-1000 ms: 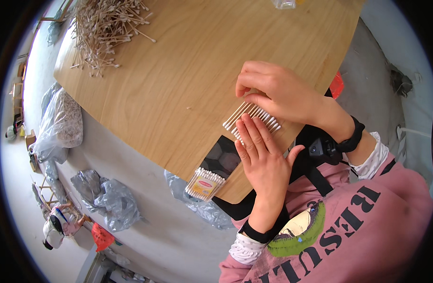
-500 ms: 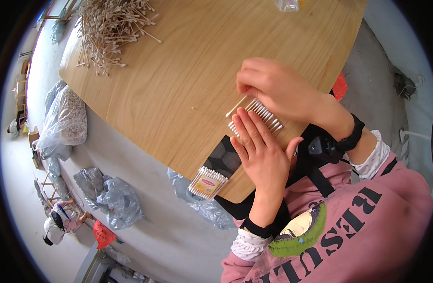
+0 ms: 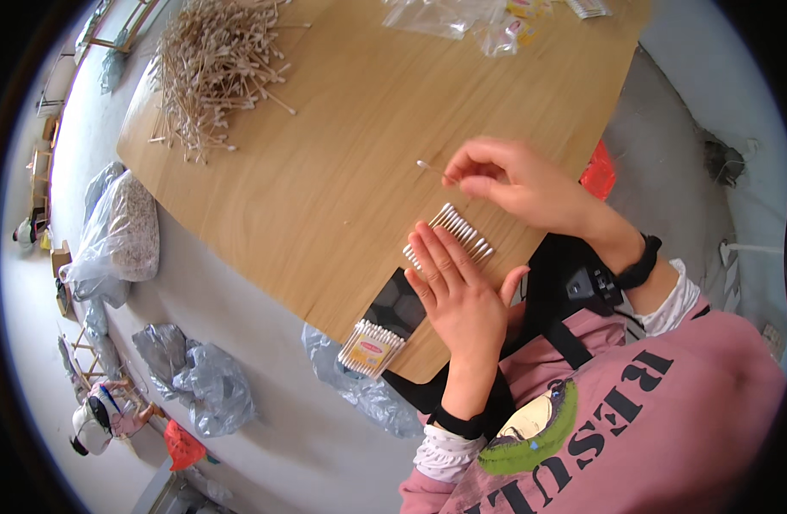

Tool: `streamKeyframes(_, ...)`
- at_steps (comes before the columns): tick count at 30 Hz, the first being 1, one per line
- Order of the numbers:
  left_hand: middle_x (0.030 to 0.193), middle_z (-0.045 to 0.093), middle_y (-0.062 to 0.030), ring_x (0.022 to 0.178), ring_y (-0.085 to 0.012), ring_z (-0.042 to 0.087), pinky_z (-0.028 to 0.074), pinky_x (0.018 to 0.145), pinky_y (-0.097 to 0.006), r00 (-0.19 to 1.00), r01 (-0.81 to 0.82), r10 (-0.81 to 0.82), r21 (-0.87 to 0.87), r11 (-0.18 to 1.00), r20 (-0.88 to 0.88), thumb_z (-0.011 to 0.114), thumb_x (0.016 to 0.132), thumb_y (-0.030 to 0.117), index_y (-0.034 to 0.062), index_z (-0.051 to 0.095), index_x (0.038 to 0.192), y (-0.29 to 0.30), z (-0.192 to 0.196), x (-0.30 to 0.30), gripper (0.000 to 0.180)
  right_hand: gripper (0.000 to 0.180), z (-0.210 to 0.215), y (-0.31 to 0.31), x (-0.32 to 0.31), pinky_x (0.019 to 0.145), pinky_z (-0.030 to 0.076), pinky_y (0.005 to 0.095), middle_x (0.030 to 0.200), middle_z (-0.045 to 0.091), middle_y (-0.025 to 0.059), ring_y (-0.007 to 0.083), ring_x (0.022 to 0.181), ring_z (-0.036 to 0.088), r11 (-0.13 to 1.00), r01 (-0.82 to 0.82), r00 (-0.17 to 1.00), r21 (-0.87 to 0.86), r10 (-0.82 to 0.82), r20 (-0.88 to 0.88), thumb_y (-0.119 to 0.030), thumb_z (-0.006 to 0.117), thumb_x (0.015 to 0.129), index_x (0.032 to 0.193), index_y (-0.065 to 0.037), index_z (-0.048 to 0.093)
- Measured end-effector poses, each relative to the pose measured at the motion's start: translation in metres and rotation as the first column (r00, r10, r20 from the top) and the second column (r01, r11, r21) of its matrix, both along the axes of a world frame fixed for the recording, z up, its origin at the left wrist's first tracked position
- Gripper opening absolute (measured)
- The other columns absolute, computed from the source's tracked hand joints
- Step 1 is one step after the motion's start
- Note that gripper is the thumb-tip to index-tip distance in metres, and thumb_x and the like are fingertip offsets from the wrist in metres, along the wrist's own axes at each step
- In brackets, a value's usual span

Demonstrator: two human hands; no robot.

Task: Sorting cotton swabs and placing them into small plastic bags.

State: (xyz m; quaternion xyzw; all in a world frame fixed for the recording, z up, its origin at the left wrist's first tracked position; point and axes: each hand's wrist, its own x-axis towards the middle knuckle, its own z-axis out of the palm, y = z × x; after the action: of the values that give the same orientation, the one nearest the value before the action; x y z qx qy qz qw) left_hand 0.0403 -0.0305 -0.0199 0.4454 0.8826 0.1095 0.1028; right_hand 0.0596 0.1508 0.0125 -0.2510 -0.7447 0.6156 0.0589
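Observation:
My left hand (image 3: pixel 462 291) lies flat with its fingers stretched out, resting over a row of cotton swabs (image 3: pixel 463 227) on the table. The swabs lie side by side, and their white tips show beyond my fingers; the rest is partly hidden under the hand. Above the row, my right hand (image 3: pixel 500 180) pinches a single cotton swab (image 3: pixel 422 164), whose white tip points to the left. Near the table edge, left of my left hand, a packed bundle of swabs with a yellow-and-red label (image 3: pixel 372 347) lies by a dark patterned pad (image 3: pixel 397 301).
A big heap of loose cotton swabs (image 3: pixel 209 73) covers the table's far left. Clear plastic packets (image 3: pixel 496 34) lie at its far edge. Plastic bags (image 3: pixel 209 385) sit on the floor to the left, where another person (image 3: pixel 110 420) is farther off.
My right hand has lifted away from the row, holding one swab clear of it. My left hand stays flat on the row. The view has shifted, showing more packets at the far edge.

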Motion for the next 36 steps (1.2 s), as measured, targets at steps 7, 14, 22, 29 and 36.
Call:
streamKeyframes(7, 0.163, 0.013, -0.0286, 0.153, -0.0398, 0.009, 0.008, 0.122, -0.052, 1.0, 0.008, -0.009, -0.026, 1.0, -0.018, 0.057, 0.085, 0.071, -0.0122, 0.014, 0.154, -0.002, 0.005, -0.002, 0.116, 0.013, 0.038, 0.003, 0.051, 0.076, 0.049, 0.0242, 0.095, 0.066, 0.0031, 0.0111, 0.086, 0.067, 0.846, 0.088, 0.993, -0.526, -0.118, -0.023, -0.008, 0.063, 0.095, 0.107, -0.003, 0.061)
streamKeyframes(14, 0.163, 0.013, -0.0289, 0.153, -0.04, 0.009, 0.009, 0.122, -0.052, 0.998, 0.023, -0.024, -0.017, 1.0, -0.053, 0.058, 0.086, 0.069, -0.0125, 0.016, 0.153, -0.002, 0.002, -0.002, 0.114, 0.019, 0.039, 0.018, 0.113, 0.069, 0.05, 0.0233, 0.089, 0.068, 0.0057, 0.0137, 0.076, 0.071, 0.861, 0.317, 0.947, -0.397, -0.313, 0.077, -0.007, 0.062, 0.092, 0.11, 0.0, 0.06)
streamKeyframes(22, 0.163, 0.013, -0.0288, 0.153, -0.0399, 0.009, 0.008, 0.122, -0.051, 0.998, 0.027, -0.028, -0.025, 0.999, -0.063, 0.055, 0.087, 0.071, -0.012, 0.014, 0.154, -0.001, 0.002, 0.0, 0.114, 0.009, -0.035, 0.078, 0.245, 0.056, 0.049, 0.027, 0.079, 0.061, 0.0058, 0.0138, 0.061, 0.065, 0.824, 0.497, 0.768, 0.273, -0.564, 0.304, -0.005, 0.054, 0.091, 0.1, -0.002, 0.054)
streamKeyframes(29, 0.162, 0.013, -0.0305, 0.153, -0.0418, 0.009, 0.009, 0.122, -0.052, 0.998, 0.032, -0.033, -0.016, 0.999, -0.053, 0.053, 0.087, 0.071, -0.0133, 0.014, 0.153, -0.002, 0.002, -0.003, 0.115, 0.01, -0.075, 0.103, 0.239, 0.048, 0.05, 0.036, 0.073, 0.062, 0.0137, 0.0241, 0.055, 0.062, 0.757, 0.332, 0.7, 0.562, -0.598, 0.391, -0.006, 0.053, 0.089, 0.094, 0.003, 0.053)
streamKeyframes(36, 0.162, 0.014, -0.0295, 0.152, -0.0411, 0.012, 0.007, 0.122, -0.054, 0.999, 0.02, -0.02, 0.004, 1.0, -0.044, 0.058, 0.086, 0.069, -0.0122, 0.013, 0.154, -0.004, 0.002, -0.003, 0.115, 0.011, -0.108, 0.127, 0.227, 0.049, 0.049, 0.0373, 0.07, 0.063, 0.0149, 0.0225, 0.053, 0.064, 0.776, 0.192, 0.652, 0.601, -0.559, 0.512, -0.009, 0.056, 0.091, 0.092, 0.002, 0.055)
